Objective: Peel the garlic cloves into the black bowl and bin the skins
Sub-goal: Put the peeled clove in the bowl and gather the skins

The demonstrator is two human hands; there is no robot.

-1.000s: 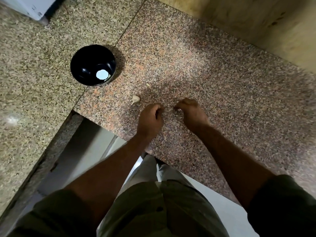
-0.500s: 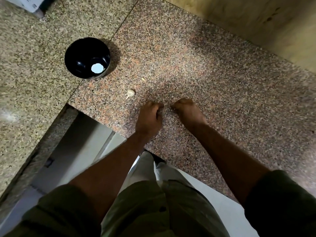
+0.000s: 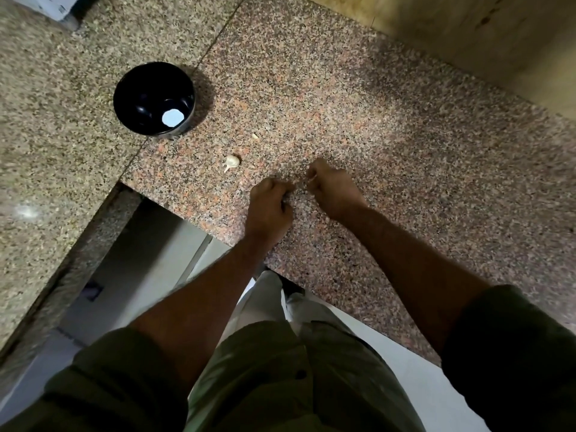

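Observation:
The black bowl (image 3: pixel 124 88) stands on the granite counter (image 3: pixel 389 145) at the upper left, with a round white glint on its bottom. A pale garlic piece with a short stalk (image 3: pixel 232 162) lies loose between the bowl and my hands, and a tiny pale fragment (image 3: pixel 255 136) lies just beyond it. My left hand (image 3: pixel 269 204) and my right hand (image 3: pixel 332 188) hover low over the counter, knuckles up, fingers curled, fingertips almost meeting. They pinch a small garlic clove (image 3: pixel 308 179) between them; only a pale sliver of it shows.
The counter has an inner corner with a step-in gap (image 3: pixel 140 260) at the lower left, its edge just below my left hand. A white object (image 3: pixel 53 4) sits at the far top left. A yellowish wall (image 3: pixel 467 35) borders the counter's far side.
Both hands stay together over the same spot, fingers working slightly. The view has shifted a little; bowl and loose garlic have not moved on the counter.

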